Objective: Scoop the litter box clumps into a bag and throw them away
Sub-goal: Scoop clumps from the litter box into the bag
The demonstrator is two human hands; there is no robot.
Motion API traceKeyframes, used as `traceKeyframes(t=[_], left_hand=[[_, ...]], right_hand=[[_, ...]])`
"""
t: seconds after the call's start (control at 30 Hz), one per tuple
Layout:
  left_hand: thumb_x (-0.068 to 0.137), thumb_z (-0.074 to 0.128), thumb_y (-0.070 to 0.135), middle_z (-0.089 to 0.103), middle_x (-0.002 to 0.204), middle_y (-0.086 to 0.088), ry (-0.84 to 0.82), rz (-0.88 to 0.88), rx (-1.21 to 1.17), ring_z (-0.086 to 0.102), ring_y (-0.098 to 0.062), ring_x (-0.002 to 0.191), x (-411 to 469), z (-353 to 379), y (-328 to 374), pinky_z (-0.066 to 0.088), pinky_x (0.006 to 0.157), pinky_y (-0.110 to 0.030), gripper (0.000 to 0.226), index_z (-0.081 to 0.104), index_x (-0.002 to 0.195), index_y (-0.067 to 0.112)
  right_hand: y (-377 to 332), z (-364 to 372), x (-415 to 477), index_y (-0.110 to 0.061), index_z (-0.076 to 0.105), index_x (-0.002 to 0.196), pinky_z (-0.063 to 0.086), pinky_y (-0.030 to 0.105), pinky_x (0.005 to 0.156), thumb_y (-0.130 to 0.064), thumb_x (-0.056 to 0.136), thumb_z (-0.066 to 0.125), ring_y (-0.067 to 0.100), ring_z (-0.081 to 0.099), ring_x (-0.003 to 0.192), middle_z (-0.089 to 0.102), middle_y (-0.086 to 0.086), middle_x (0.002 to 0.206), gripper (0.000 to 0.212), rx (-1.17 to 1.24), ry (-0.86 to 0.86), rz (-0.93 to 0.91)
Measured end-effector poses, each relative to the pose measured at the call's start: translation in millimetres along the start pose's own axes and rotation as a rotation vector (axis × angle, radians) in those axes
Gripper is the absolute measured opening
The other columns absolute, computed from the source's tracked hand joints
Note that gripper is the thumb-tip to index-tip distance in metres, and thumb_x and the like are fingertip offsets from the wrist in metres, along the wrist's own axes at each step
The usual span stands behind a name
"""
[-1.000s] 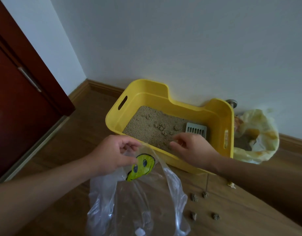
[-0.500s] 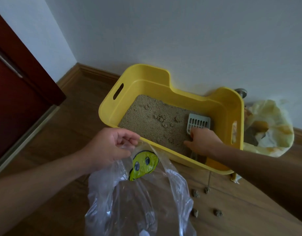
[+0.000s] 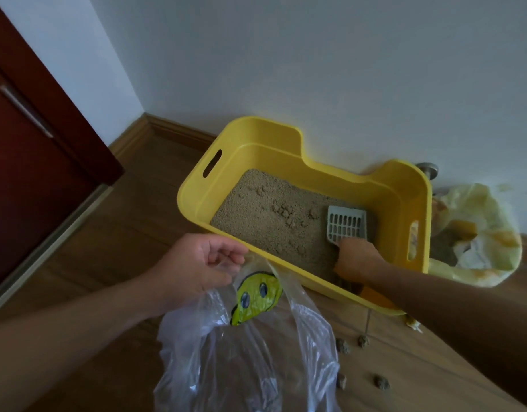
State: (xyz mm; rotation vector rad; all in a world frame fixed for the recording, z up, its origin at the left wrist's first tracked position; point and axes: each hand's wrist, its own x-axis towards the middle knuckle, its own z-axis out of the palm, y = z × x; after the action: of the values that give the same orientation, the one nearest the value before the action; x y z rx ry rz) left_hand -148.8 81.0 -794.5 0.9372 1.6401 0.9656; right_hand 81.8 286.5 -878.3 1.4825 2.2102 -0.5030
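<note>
At far left, a dark red cabinet [image 3: 33, 173] stands well apart from the work. Left hand [image 3: 196, 266]: grip pinched on the rim of the clear bag [image 3: 250, 367], mouth slack, just beside the near wall of the yellow litter box [image 3: 256, 138]. Clumps [image 3: 286, 214] sit mid-litter; bag contents unclear. Right hand [image 3: 357, 258]: grip wrapped on the handle end of the grey scoop [image 3: 347, 226], slotted blade at the box's right end. Judged step: first scoop about to begin. Next move calls for sliding the blade left under the clumps, sifting, then lifting over the near rim into the bag. Room: open litter to the left, right wall close. Stray clumps [image 3: 342, 346] lie on the floor [image 3: 107, 233] near the bag. A lined bin [image 3: 500, 209] sits far right.
</note>
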Motion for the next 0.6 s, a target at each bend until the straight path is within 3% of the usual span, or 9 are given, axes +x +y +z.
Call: traceKeyframes(t=[0.13,0.27,0.37,0.47,0.6], left_hand=[[0.068,0.073,-0.003,0.073,0.093,-0.007,0.031,0.004,-0.012,0.068,-0.015,0.083,-4.5,4.4,9.1,0.056,0.080,-0.027,0.038,0.071,0.101,0.016],[0.076,0.066,-0.021,0.072,0.090,-0.009,0.067,0.017,0.061,0.067,-0.012,0.076,-3.6,4.1,14.9,0.055,0.074,-0.019,0.041,0.070,0.100,0.012],[0.076,0.068,-0.020,0.072,0.089,-0.010,0.095,0.022,0.094,0.068,-0.012,0.075,-5.5,4.7,23.5,0.056,0.072,-0.018,0.039,0.070,0.102,0.009],[0.075,0.070,-0.018,0.073,0.090,-0.008,0.117,0.027,0.113,0.069,-0.012,0.074,-5.4,6.6,33.6,0.055,0.070,-0.017,0.040,0.070,0.098,0.015],[0.075,0.069,-0.019,0.071,0.090,-0.010,0.123,0.016,0.091,0.068,-0.006,0.069,-1.0,7.9,42.5,0.054,0.067,-0.015,0.040,0.069,0.097,0.015]], right_hand=[[0.2,-7.0,-6.7,-0.008,0.059,0.113,0.050,0.026,0.061,-0.016,0.089,0.061,0.020,0.057,0.083,0.060,0.008,0.100,0.026,0.114,0.042,0.039],[2.4,-10.7,-16.2,-0.008,0.056,0.120,0.047,0.022,0.052,-0.017,0.085,0.068,0.021,0.059,0.084,0.064,0.011,0.111,0.038,0.228,0.109,0.051],[6.7,-18.2,-28.2,-0.010,0.055,0.122,0.054,0.027,0.059,-0.022,0.081,0.077,0.022,0.066,0.091,0.066,0.009,0.110,0.048,0.312,0.131,0.040],[12.5,-29.2,-37.4,-0.015,0.069,0.110,0.061,0.031,0.066,-0.024,0.080,0.079,0.015,0.068,0.078,0.069,0.001,0.091,0.033,0.353,0.098,-0.017],[18.1,-44.2,-46.1,-0.021,0.075,0.107,0.052,0.023,0.056,-0.023,0.083,0.076,0.010,0.064,0.074,0.069,-0.004,0.085,0.024,0.294,0.115,-0.087]])
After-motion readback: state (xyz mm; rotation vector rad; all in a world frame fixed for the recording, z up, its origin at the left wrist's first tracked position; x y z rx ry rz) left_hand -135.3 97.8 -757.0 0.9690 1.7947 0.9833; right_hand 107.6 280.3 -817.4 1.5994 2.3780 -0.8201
